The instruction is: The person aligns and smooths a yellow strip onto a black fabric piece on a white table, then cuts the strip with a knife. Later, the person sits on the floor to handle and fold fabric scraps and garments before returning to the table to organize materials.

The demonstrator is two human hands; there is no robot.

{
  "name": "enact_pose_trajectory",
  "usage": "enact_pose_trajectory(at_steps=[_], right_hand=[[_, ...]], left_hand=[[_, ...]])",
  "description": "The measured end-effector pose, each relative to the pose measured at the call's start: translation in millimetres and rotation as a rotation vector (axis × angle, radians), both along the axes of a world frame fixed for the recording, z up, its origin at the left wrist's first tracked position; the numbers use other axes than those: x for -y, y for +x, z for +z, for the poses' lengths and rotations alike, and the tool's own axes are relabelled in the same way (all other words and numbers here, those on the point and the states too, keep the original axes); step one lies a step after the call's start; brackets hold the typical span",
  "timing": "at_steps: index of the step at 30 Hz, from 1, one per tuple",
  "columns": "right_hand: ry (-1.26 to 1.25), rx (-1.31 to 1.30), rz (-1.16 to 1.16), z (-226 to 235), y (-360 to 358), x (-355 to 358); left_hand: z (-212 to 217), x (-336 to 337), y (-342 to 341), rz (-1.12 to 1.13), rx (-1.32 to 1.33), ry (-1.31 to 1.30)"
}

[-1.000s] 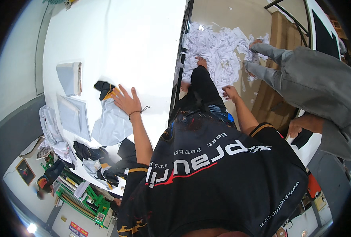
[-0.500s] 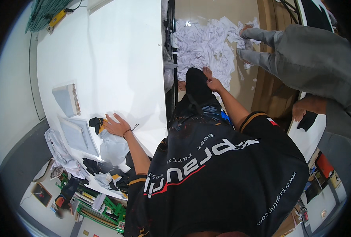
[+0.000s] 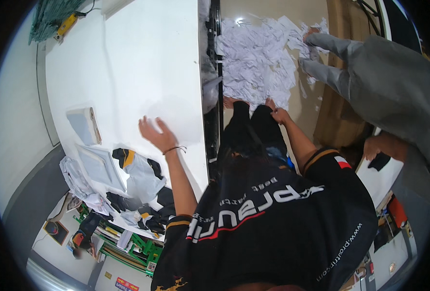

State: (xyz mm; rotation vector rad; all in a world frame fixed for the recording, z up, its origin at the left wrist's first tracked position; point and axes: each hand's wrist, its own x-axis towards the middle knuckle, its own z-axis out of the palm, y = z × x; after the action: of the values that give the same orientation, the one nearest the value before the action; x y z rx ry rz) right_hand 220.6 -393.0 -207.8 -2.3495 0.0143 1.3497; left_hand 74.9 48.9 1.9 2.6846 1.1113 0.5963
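Observation:
My left hand (image 3: 157,135) is over the white table (image 3: 142,63) with its fingers apart, holding nothing. Whether the palm touches the surface I cannot tell. Closest to it lies a light grey cloth piece (image 3: 144,179) with black and yellow parts at its edge. Beside my dark trouser leg (image 3: 262,121), my right hand (image 3: 281,116) hangs low with curled fingers; anything in them is hidden. More black, white and yellow cloth pieces (image 3: 147,216) lie in a heap at the table's near edge.
On the table's left are a folded grey-white stack (image 3: 83,126), a pale flat panel (image 3: 98,165) and crumpled white cloth (image 3: 77,179). White scraps (image 3: 258,58) cover the floor ahead. At right stands another person in grey (image 3: 394,87), a hand (image 3: 377,147) by black cloth.
My left hand has lifted off the grey cloth piece and moved away and to the right over the table. The view has shifted slightly; my right hand remains beside my leg.

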Motion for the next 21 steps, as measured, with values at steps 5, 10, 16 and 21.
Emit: enact_pose_trajectory(at_steps=[5, 10, 16, 21], right_hand=[[0.037, 0.027, 0.085, -61, 7, -5], [-0.001, -0.031, 0.156, -160, 28, -27], [0.003, -0.070, 0.092, -187, 78, -80], [0.188, -0.018, -0.243, -401, 71, -97]], left_hand=[[0, 27, 48, -0.117, -0.098, -0.100], [-6, 21, 39, -0.104, -0.098, -0.111], [-9, 23, 37, -0.038, -0.097, -0.092], [-7, 23, 57, -0.008, -0.201, -0.024]])
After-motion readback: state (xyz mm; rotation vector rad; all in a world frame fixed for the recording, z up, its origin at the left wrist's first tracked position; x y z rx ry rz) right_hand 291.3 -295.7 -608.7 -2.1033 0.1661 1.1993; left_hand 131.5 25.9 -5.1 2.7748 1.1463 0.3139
